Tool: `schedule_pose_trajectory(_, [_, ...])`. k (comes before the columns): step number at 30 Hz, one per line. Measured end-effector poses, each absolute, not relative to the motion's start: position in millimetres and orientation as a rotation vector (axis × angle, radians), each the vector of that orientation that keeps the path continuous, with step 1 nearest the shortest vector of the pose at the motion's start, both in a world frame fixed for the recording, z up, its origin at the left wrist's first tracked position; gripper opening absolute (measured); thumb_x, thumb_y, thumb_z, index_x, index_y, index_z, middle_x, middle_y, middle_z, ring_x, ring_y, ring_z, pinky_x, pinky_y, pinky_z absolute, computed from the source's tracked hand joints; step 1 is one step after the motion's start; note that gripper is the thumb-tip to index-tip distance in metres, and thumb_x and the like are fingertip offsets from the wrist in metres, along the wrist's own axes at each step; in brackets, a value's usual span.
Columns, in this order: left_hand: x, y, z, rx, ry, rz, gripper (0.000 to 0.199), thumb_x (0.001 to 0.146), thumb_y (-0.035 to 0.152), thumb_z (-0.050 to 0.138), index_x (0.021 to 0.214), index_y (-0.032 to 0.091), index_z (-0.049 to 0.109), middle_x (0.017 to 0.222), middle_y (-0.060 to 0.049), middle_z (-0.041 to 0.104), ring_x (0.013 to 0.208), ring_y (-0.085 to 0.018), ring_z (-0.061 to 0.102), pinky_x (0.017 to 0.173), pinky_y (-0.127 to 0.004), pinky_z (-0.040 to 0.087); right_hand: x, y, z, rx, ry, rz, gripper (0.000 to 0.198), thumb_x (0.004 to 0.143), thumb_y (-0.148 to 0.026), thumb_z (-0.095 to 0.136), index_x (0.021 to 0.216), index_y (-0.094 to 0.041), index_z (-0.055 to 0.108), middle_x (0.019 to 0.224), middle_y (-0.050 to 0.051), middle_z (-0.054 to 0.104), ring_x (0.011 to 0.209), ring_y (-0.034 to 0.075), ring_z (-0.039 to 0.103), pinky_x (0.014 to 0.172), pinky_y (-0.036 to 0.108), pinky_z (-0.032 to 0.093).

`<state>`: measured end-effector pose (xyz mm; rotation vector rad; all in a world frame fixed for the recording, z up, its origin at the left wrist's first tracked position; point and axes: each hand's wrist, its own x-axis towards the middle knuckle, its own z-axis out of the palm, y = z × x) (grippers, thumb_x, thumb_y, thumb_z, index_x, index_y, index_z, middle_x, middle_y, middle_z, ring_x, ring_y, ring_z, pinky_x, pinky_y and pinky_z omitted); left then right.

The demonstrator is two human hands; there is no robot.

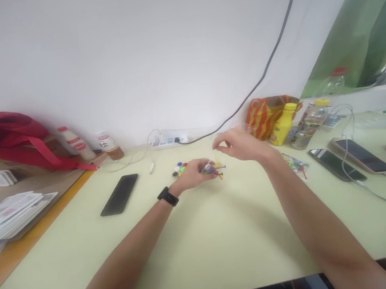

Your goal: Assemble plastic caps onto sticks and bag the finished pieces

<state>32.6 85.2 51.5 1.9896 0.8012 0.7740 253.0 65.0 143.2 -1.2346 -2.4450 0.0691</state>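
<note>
My left hand (191, 173), with a black watch on the wrist, is closed around a bundle of thin colourful plastic sticks (211, 169) just above the table. Blue, red and yellow ends stick out to its right. My right hand (238, 144) is raised above and to the right of the bundle, thumb and forefinger pinched. From those fingertips a thin yellow stick (215, 155) hangs down toward the bundle; its exact shape is blurred. Small round discs (180, 165) in several colours lie beside my left hand, partly covered by it.
A black phone (119, 195) lies to the left, and two more phones (336, 164) with cables to the right. A clear packet of coloured pieces (296, 165) is beyond my right forearm. Bottles, a striped bag (261, 117) and a power strip (168, 139) line the wall.
</note>
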Motion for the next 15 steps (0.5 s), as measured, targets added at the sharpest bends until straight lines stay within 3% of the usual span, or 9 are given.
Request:
schedule_pose_trajectory(6, [33.5,86.4,53.3,1.804,0.655,0.736,0.035,0.081,0.037,0.080,0.107,0.015,0.072,0.105,-0.013,0.078,0.103,-0.029,0.074,0.095,-0.041,0.053,257.8,60.4,146.4,-1.234,-2.365,0.024,0.037,0.104,-0.039,0.042,0.102,-0.028,0.077,0.146,0.007,0.050,0.132,0.033,0.041,0.106,0.054,0.034])
schedule_pose_trajectory(10, [34.4,86.5,53.4,1.727,0.617,0.756,0.036,0.079,0.037,0.083,0.106,0.015,0.071,0.109,-0.013,0.077,0.105,-0.028,0.074,0.097,-0.041,0.052,255.2,59.6,144.5,-1.286,-2.386,0.261,0.054,0.107,-0.050,0.025,0.107,-0.030,0.075,0.151,0.004,0.045,0.139,0.031,0.034,0.113,0.057,0.029])
schedule_pose_trajectory(15, [35.0,85.0,55.8,1.730,0.585,0.759,0.032,0.081,0.035,0.082,0.104,0.015,0.072,0.104,-0.013,0.078,0.104,-0.028,0.074,0.097,-0.040,0.052,253.7,58.8,145.5,-1.267,-2.344,0.359,0.063,0.106,-0.059,0.019,0.108,-0.030,0.075,0.152,0.003,0.044,0.141,0.030,0.034,0.117,0.056,0.027])
